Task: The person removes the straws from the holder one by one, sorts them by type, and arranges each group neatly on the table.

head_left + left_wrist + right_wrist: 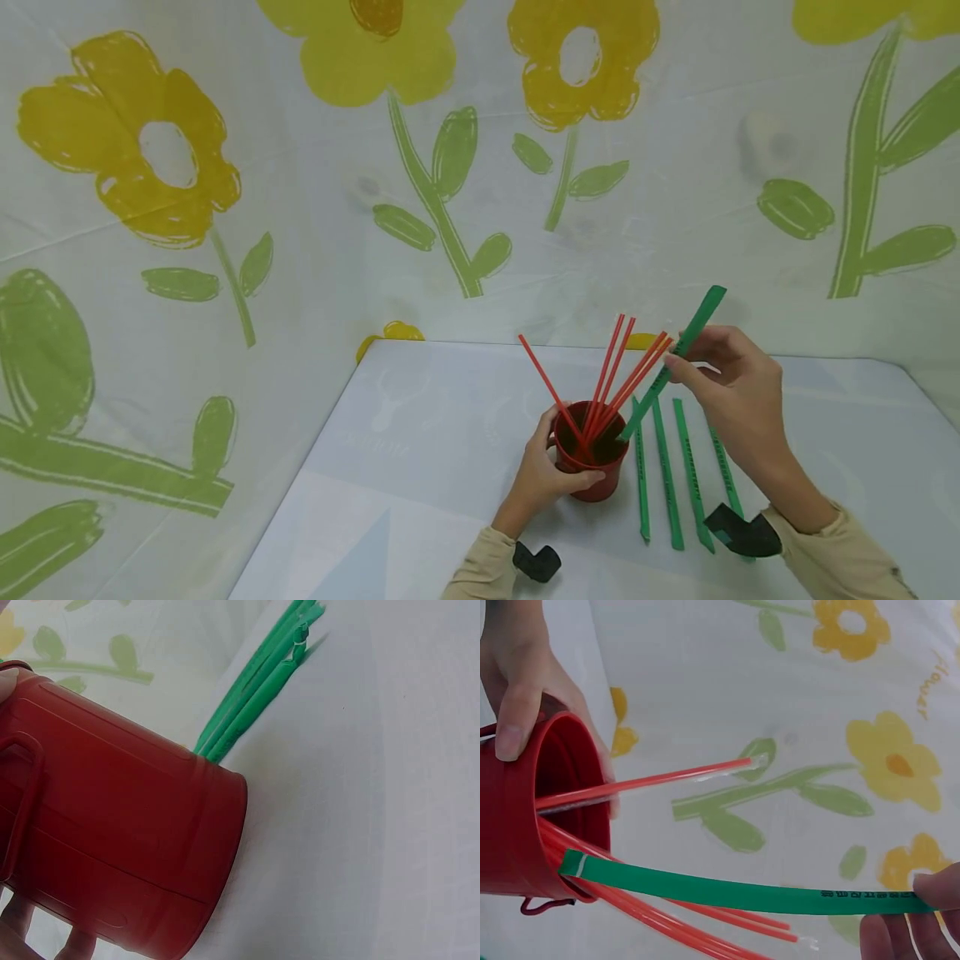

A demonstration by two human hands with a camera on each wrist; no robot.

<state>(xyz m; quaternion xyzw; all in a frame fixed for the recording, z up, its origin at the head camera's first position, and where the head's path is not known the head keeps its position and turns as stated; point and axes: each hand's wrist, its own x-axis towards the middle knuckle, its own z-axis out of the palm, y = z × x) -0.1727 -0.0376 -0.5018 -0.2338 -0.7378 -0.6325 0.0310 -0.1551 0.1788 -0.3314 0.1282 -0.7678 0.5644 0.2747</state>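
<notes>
I see my left hand (551, 467) gripping the red metal cup (592, 467) near the counter's front edge, while my right hand (731, 387) pinches a green wrapped straw (671, 371), its tip at the cup's rim.

Green straw (678, 357) slants, tip at red cup (592, 467) rim

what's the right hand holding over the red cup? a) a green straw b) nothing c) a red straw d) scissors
a: the right hand pinches a green straw whose lower end sits at the rim of the cup, while the left hand holds the cup.
</notes>
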